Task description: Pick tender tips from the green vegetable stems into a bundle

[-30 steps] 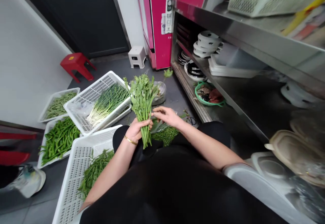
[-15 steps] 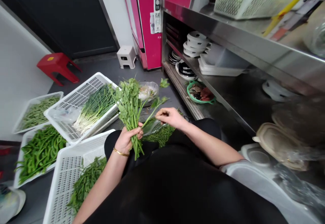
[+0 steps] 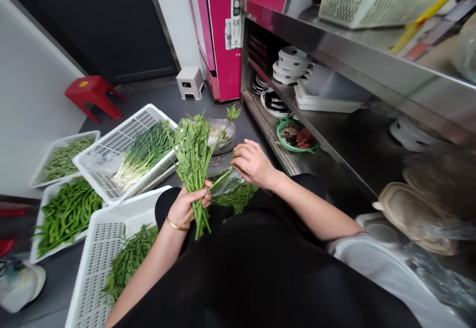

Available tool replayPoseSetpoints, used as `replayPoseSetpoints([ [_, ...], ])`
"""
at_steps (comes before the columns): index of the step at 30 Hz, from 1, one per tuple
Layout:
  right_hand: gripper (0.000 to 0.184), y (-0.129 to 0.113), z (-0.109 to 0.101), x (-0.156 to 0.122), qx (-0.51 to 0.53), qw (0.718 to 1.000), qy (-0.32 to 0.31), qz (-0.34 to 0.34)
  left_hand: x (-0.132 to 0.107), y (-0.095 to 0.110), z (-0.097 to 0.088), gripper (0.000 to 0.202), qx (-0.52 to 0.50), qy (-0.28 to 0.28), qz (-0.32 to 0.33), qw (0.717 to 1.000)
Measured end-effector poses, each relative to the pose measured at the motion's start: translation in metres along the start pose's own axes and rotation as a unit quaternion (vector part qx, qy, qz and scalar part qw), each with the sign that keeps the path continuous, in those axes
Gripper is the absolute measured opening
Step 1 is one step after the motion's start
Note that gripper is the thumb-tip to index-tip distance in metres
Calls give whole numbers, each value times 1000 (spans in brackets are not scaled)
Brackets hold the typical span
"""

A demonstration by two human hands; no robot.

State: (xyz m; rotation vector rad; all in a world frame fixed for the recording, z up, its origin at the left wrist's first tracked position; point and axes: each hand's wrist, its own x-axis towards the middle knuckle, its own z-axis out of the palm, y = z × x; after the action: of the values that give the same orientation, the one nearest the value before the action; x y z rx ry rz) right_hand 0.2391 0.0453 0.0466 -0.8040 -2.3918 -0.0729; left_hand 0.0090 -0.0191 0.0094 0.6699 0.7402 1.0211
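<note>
Holding a leafy bunch (image 3: 194, 152) beside white crates (image 3: 94, 248) on the grey floor (image 3: 148, 90).

The left hand (image 3: 191, 204) is grasping the bunch by its stems, upright before the body; the right hand (image 3: 253, 165) is curling beside one projecting stem, grip on it indeterminable. At left, the crates are containing green vegetables; a red stool (image 3: 91, 85) and a white stool (image 3: 190, 79) are standing beyond. A steel shelf unit (image 3: 330, 43) is occupying the right side, adjoining a pink cabinet (image 3: 222, 60).

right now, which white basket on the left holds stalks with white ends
The basket just left of the held bunch: its long stalks are white-ended; the others hold thin pods, green peppers or leafy greens.
</note>
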Motion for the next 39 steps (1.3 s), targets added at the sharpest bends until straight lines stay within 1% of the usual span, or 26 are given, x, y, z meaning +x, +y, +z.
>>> replayPoseSetpoints([
  [6, 22, 5, 2, -11, 62, 996, -58, -15, -1, -3, -11, 19, -37, 4, -7, 999],
  [11, 18, 5, 11, -14, 70, 994, -86, -17, 1, -2, -11, 21, -41, -28, -37, 998],
  [13, 15, 4, 14, -15, 90, 993, -81, 0, 0, -1, -11, 22, -38, -36, -44, 998],
  [15, 13, 6, 16, -16, 125, 989, -41, 61, -4, 0, -13, 25, -38, -33, -43, 998],
  [16, 12, 9, 17, -17, 154, 983, -13, 104, -6, 0, -15, 26, -38, -28, -40, 998],
  [17, 12, 13, 17, -18, 191, 970, 18, 151, -8, 1, -16, 26, -38, -21, -33, 999],
  [18, 12, 18, 18, -19, 235, 950, 50, 199, -10, 1, -18, 25, -37, -13, -23, 999],
  [20, 13, 28, 17, -20, 323, 896, 113, 283, -13, 2, -21, 22, -33, 1, -1, 999],
  [21, 14, 30, 15, -20, 353, 870, 140, 313, -13, 3, -22, 22, -31, 5, 8, 999],
  [22, 17, 30, 13, -19, 366, 854, 164, 332, -14, 3, -23, 21, -29, 8, 13, 999],
  [23, 19, 28, 10, -17, 359, 853, 176, 337, -14, 4, -23, 21, -27, 9, 14, 999],
  [24, 22, 22, 7, -14, 332, 870, 168, 322, -14, 4, -22, 20, -25, 7, 9, 1000],
  [25, 24, 14, 4, -11, 288, 903, 139, 288, -13, 4, -22, 20, -23, 3, 2, 1000],
  [26, 26, 5, 2, -7, 233, 939, 87, 239, -12, 4, -21, 19, -21, -2, -7, 1000],
  [27, 28, -4, 2, -4, 173, 968, 17, 180, -11, 3, -20, 19, -19, -7, -15, 1000],
  [28, 30, -13, 3, 0, 118, 983, -64, 122, -10, 2, -19, 19, -18, -11, -20, 1000],
  [29, 31, -20, 5, 2, 72, 985, -140, 73, -9, 1, -18, 19, -18, -14, -23, 999],
  [30, 33, -25, 8, 4, 42, 978, -202, 37, -8, 0, -18, 19, -18, -18, -25, 999],
  [31, 33, -27, 11, 5, 29, 969, -247, 12, -7, -2, -18, 20, -19, -21, -26, 999],
  [32, 33, -29, 14, 4, 36, 962, -270, -3, -7, -4, -18, 20, -19, -23, -27, 999],
  [33, 31, -29, 17, 2, 63, 960, -274, -12, -7, -5, -18, 20, -17, -24, -28, 999],
  [34, 29, -28, 20, 0, 109, 959, -261, -15, -7, -7, -18, 21, -14, -23, -30, 999],
  [36, 26, -28, 25, -7, 238, 951, -198, 8, -6, -11, -17, 22, -7, -21, -34, 999],
  [37, 25, -28, 28, -10, 305, 938, -157, 38, -5, -12, -15, 23, -2, -23, -36, 999],
  [38, 26, -27, 31, -12, 367, 920, -116, 80, -4, -13, -12, 24, 3, -25, -37, 999],
  [39, 26, -26, 33, -14, 417, 896, -72, 137, -3, -13, -9, 26, 8, -26, -36, 999],
])
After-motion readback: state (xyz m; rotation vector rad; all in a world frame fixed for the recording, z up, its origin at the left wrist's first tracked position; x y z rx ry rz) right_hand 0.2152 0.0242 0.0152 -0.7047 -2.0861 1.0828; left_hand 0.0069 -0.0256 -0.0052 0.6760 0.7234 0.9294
